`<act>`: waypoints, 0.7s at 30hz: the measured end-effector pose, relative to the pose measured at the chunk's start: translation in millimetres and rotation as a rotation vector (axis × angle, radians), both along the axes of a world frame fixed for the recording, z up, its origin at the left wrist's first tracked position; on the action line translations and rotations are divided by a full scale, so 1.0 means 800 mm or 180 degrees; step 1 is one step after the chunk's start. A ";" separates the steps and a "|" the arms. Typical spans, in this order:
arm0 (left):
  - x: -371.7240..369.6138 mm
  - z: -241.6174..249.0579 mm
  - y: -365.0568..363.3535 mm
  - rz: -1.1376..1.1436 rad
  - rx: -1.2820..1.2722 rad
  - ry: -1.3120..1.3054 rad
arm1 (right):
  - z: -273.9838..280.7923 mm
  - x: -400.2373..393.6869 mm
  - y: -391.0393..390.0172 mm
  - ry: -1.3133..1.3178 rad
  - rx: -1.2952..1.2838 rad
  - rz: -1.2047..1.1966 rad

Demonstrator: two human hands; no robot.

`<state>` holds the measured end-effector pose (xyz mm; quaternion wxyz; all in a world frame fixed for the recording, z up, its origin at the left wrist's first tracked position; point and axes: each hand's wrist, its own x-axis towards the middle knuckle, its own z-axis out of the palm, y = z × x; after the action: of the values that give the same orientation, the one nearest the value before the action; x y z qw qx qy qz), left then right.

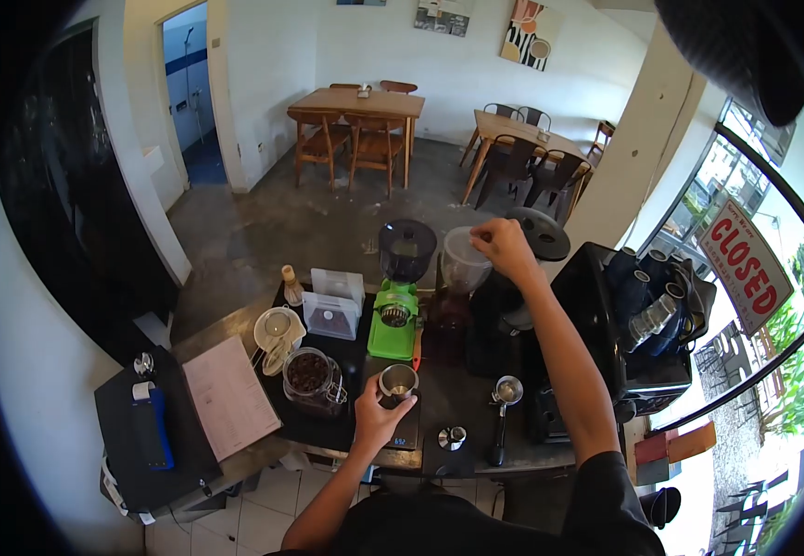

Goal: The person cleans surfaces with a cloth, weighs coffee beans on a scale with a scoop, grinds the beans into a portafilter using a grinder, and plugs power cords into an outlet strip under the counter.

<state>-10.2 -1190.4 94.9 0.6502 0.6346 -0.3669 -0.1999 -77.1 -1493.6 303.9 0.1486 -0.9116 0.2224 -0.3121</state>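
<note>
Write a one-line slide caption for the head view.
Left hand grips a metal cup on the counter; right hand touches a grinder hopper.

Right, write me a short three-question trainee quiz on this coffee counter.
1. True or false: the left hand holds the metal cup.
2. The right hand rests on which thing?
A. the green grinder
B. the clear hopper
C. the bean jar
3. Fill in: the red sign at the window reads ____.

Key: 1 true. 2 B. 3 CLOSED.
</note>
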 end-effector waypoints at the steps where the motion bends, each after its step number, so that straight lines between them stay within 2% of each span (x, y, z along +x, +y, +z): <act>1: -0.002 -0.011 0.005 0.0005 0.0037 0.0026 | -0.002 0.002 0.000 -0.0066 -0.0070 0.0036; 3: -0.007 -0.028 0.011 -0.0083 -0.0106 0.0697 | -0.004 0.000 -0.001 -0.0063 -0.0114 0.0025; 4: -0.009 -0.033 0.014 -0.0076 -0.0071 0.0724 | -0.005 0.000 -0.005 -0.0036 -0.0079 0.0029; 7: -0.012 -0.051 0.031 0.0008 0.0449 0.0546 | -0.012 -0.003 -0.012 -0.0157 0.0327 0.0011; 11: -0.012 -0.066 0.030 0.0089 0.0457 0.0363 | -0.022 -0.010 -0.006 -0.0101 0.0261 0.0017; 13: -0.013 -0.077 0.023 0.0153 0.0430 0.0264 | -0.011 -0.017 0.014 -0.0730 0.0721 0.0004; 14: -0.010 -0.086 0.019 0.0209 0.0344 0.0156 | -0.015 -0.022 0.018 -0.0730 0.0734 0.0020; 16: -0.007 -0.100 0.015 0.0211 0.0301 0.0041 | -0.026 -0.045 0.034 -0.1062 0.0145 0.0075; 17: -0.007 -0.101 0.014 0.0200 0.0377 -0.0116 | -0.030 -0.055 0.048 -0.1054 0.0143 0.0084; 19: -0.009 -0.108 0.015 0.0177 0.0466 -0.0260 | -0.043 -0.084 0.085 -0.1441 0.0771 -0.0169; 21: -0.013 -0.119 0.018 0.0263 0.0665 -0.0334 | -0.077 -0.121 0.105 -0.1409 0.0749 -0.0438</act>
<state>-20.2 -1176.0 0.0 0.5681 0.7230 -0.3511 -0.1765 -174.2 -1410.0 242.6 0.2771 -0.7802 0.2808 -0.4854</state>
